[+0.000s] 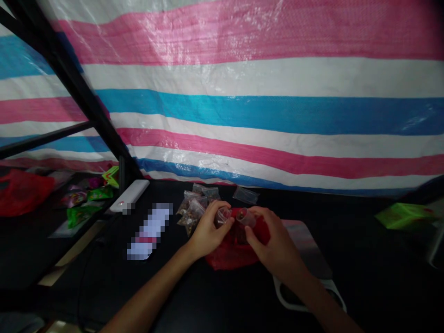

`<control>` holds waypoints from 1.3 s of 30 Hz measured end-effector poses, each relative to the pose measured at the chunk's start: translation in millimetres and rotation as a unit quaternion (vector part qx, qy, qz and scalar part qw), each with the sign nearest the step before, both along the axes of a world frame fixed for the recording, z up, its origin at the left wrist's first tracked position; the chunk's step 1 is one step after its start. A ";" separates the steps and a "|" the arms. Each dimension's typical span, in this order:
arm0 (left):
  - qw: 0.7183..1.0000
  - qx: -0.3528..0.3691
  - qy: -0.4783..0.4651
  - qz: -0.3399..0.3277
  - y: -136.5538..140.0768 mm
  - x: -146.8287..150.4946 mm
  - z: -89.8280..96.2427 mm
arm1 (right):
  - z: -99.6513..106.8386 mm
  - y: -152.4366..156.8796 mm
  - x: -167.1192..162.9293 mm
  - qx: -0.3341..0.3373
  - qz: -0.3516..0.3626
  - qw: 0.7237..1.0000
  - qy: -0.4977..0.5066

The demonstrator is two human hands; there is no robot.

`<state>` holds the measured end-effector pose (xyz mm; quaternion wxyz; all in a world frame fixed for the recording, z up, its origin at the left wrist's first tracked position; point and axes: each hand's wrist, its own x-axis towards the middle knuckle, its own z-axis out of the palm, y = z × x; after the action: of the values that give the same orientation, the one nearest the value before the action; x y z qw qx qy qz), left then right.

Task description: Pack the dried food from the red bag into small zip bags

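Observation:
My left hand [210, 232] is closed around a small clear plastic cup [224, 214], between thumb and fingers. A second small clear cup [245, 218], tilted, is gripped by my right hand [274, 245]; what is inside either cup is too dim to make out. Both hands hover over an open red plastic bag [227, 258], whose contents are dark and partly hidden. Left of the bag lies a pile of small clear zip bags [190, 213] with brownish bits in them. Behind my hands a flat zip bag [246, 195] rests on the black table.
Under my right forearm sits a flat scale [307, 245] with a white frame. To the left are a blurred-out phone [150, 231] and a long white device [131, 195]. Green packets [82, 213] and a red bag [24, 192] lie far left; a green box [402, 216], far right.

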<state>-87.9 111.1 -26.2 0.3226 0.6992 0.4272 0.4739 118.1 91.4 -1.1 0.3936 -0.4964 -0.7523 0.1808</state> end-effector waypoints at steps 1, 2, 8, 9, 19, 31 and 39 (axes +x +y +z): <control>1.000 0.000 0.010 -0.004 -1.2 1.7 -0.9 | 1.2 -1.6 -0.7 -0.004 0.022 1.000 0.014; 1.000 0.001 0.018 -0.008 -2.6 3.2 -1.7 | 2.0 -3.3 -1.3 -0.007 0.042 0.999 0.020; 0.999 -0.001 0.031 -0.034 -11.5 8.8 -1.1 | -0.3 -9.5 0.8 0.034 0.106 0.993 -0.028; 0.999 -0.003 0.029 -0.035 -12.4 9.4 -0.2 | -1.3 -9.4 1.8 0.046 0.110 0.992 -0.033; 0.999 -0.014 0.027 -0.041 -15.5 10.3 8.7 | 3.6 -8.4 5.2 0.107 0.067 0.992 -0.021; 0.985 -0.142 0.095 -0.011 1.2 -10.4 4.3 | 7.8 0.8 21.2 -0.010 0.097 0.972 -0.213; 0.974 -0.178 0.103 -0.092 -9.4 -9.8 9.1 | 5.1 -4.5 20.2 -0.017 0.085 0.965 -0.249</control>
<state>-97.6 101.7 -17.2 0.4384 0.7120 0.4691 0.2842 138.3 86.9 4.0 0.1688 -0.4666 -0.8628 0.0968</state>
